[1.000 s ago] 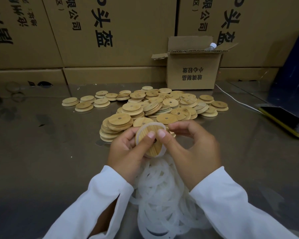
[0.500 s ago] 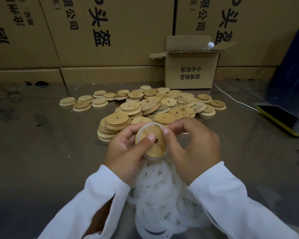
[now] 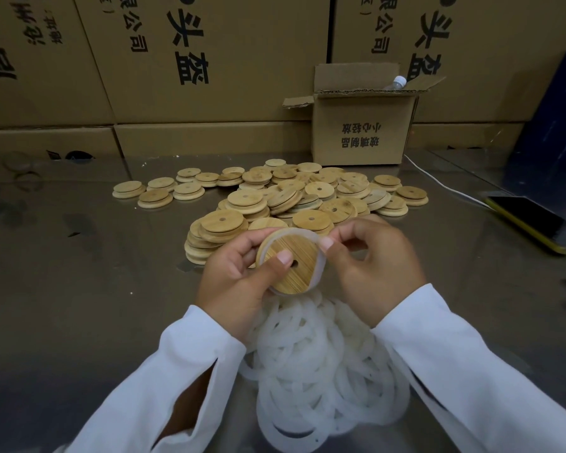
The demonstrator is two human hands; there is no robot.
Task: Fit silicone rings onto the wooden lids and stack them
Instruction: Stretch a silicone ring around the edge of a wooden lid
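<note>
My left hand [image 3: 239, 276] grips a round wooden lid [image 3: 296, 273] with a small centre hole, thumb pressed on its face. A white silicone ring [image 3: 321, 268] runs round the lid's upper and right edge. My right hand [image 3: 370, 266] pinches that ring at the lid's top right. A heap of loose white silicone rings [image 3: 317, 364] lies on the table below my hands. Beyond them spreads a pile of bare wooden lids [image 3: 288, 197], some stacked at its near left [image 3: 209, 233].
The work surface is a shiny metal table [image 3: 79, 289]. A small open cardboard box [image 3: 360, 125] with a bottle in it stands at the back, before a wall of big cartons [image 3: 209, 60]. A phone [image 3: 536, 220] and a white cable [image 3: 438, 181] lie at the right.
My right hand has slid from the lid's face to its top-right edge, pulling the ring outward there. The lid has tilted so that more of its face and the hole show.
</note>
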